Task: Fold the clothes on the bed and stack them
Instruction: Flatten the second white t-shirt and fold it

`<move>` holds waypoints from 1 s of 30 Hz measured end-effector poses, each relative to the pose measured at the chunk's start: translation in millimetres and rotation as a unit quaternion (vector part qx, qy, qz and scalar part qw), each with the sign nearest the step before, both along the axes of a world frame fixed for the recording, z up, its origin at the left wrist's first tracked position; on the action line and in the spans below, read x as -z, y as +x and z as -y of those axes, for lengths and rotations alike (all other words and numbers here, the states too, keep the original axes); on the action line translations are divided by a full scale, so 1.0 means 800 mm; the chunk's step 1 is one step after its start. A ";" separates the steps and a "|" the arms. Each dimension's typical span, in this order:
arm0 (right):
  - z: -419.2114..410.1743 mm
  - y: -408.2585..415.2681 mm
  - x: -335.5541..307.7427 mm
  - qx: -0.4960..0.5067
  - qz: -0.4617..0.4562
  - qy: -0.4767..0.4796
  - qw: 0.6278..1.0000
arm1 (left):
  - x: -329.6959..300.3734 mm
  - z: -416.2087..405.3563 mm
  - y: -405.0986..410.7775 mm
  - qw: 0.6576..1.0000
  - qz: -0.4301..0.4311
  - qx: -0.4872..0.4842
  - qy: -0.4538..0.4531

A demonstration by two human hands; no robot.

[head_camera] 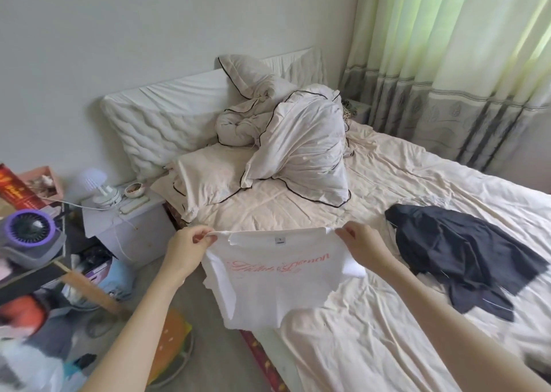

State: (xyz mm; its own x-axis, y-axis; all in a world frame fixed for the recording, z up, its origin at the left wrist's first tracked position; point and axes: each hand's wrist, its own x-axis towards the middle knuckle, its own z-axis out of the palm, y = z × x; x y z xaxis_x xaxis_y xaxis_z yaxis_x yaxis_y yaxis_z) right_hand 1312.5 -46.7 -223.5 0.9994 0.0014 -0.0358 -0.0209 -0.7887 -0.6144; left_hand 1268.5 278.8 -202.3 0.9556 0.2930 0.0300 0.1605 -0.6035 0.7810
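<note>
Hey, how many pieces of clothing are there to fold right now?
2. A white T-shirt held up by both hands at the bed's near edge, and a dark garment crumpled on the bed to the right. More may hide underneath.

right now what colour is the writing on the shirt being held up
Pink script lettering on the white shirt, seen mirrored through the fabric, in the head view.

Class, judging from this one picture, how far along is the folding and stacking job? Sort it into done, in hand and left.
Done: nothing visible; no folded stack shows on the bed. In hand: the white T-shirt hangs unfolded, with the left hand and right hand each pinching a shoulder. Left: fold that shirt, then the dark garment lying crumpled on the sheet, and stack both.
</note>
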 end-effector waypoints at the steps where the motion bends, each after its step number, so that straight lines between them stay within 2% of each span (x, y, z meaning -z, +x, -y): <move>1: 0.001 -0.008 0.008 -0.006 -0.019 0.025 0.999 | 0.011 0.001 -0.009 0.999 -0.005 -0.021 -0.037; 5: 0.002 -0.042 0.016 -0.016 -0.040 0.068 0.997 | 0.039 0.007 -0.037 0.968 -0.061 -0.088 -0.227; 7: -0.008 -0.066 0.015 0.007 -0.027 0.092 0.995 | 0.048 0.004 -0.052 0.960 -0.087 -0.075 -0.257; 11: -0.031 -0.129 0.017 0.088 0.064 0.094 0.990 | 0.060 -0.017 -0.089 0.966 -0.126 0.020 -0.224; 15: -0.039 -0.173 0.019 0.107 0.133 -0.039 0.985 | 0.059 -0.035 -0.119 0.978 -0.117 0.123 -0.122; 18: -0.045 -0.186 0.021 0.110 0.190 -0.062 0.974 | 0.043 -0.044 -0.124 0.974 -0.103 0.169 -0.113; 23: -0.048 -0.164 0.024 0.079 0.216 -0.076 0.970 | 0.042 -0.056 -0.106 0.974 -0.058 0.189 -0.112; 30: -0.060 -0.060 0.051 0.046 0.194 -0.089 0.976 | 0.086 -0.065 -0.004 0.990 -0.027 0.132 -0.052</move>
